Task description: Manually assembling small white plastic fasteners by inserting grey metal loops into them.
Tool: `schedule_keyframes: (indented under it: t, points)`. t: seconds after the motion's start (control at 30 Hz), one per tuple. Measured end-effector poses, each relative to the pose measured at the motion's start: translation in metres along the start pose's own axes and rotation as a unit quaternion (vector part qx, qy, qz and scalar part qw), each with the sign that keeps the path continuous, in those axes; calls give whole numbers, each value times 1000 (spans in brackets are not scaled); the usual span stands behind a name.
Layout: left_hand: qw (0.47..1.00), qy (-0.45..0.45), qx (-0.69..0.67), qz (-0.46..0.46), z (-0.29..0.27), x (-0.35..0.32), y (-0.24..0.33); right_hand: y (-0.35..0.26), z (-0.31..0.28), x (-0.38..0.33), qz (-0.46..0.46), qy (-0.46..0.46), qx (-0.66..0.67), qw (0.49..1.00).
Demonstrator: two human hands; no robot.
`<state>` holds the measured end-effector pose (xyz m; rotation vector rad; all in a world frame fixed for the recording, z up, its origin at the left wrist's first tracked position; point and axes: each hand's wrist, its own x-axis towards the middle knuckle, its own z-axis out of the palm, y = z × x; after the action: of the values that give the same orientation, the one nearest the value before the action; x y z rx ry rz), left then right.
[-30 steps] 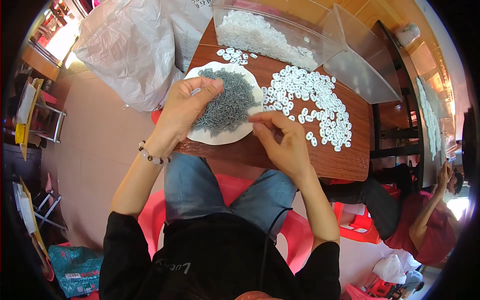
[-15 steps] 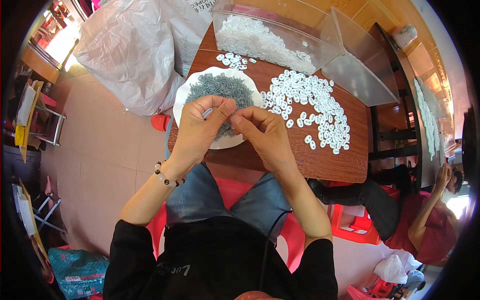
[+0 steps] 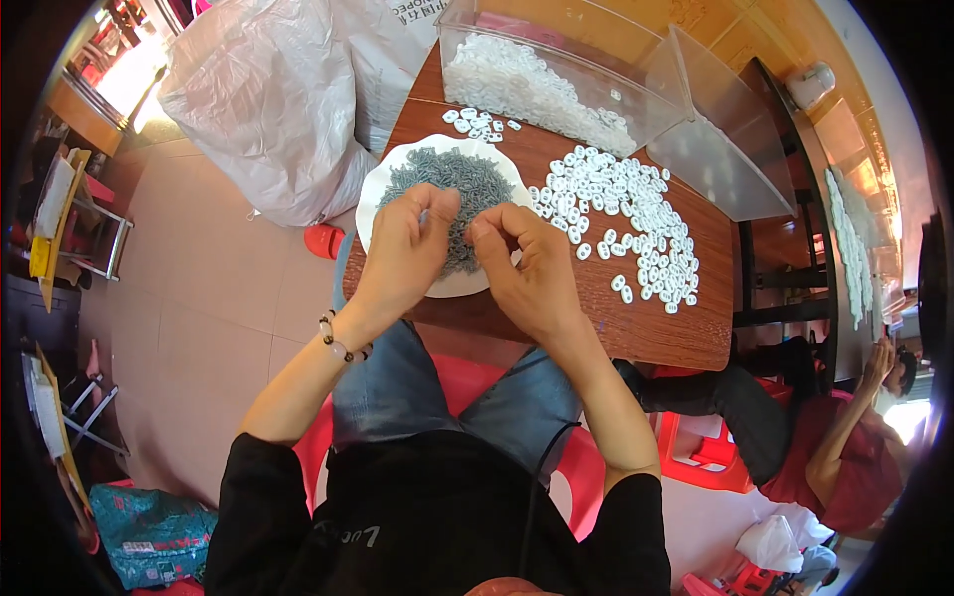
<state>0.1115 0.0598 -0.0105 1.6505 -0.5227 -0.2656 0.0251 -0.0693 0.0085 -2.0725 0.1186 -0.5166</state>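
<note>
Grey small parts [image 3: 452,189] on the white plate [image 3: 397,179] are being pinched between the fingertips of the left hand [image 3: 402,248] and right hand [image 3: 527,268], and one could be dropped just under the grip if the pinch is loosened.

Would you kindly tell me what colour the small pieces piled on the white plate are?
Grey; the small pieces heaped on the white plate show best in the head view.

A small piecework workshop: a low wooden table [image 3: 636,328] holds a heap of identical small white parts [image 3: 621,223], with a clear plastic bin [image 3: 556,70] of more at the far side, big filled plastic sacks [image 3: 268,99] on the left (tiled floor), another seated person [image 3: 835,437] on the right.
</note>
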Motion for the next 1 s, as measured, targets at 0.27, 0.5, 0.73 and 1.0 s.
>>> schedule_keyframes:
  t: [0.27, 0.5, 0.73, 1.0]
  points:
    - [942, -80, -256, -202, -18, -5, 11, 15, -8, 13, -5, -50, -145, 988]
    - [935, -84, -272, -211, -7, -13, 20, -11, -13, -4, -75, 11, -30, 997]
    - [903, -169, -320, -229, 7, -28, 30, -15, -28, -20, -203, 69, -103, 971]
    - [932, -176, -241, -206, 26, -51, 35, -16, -49, -49, -168, 56, -139, 974]
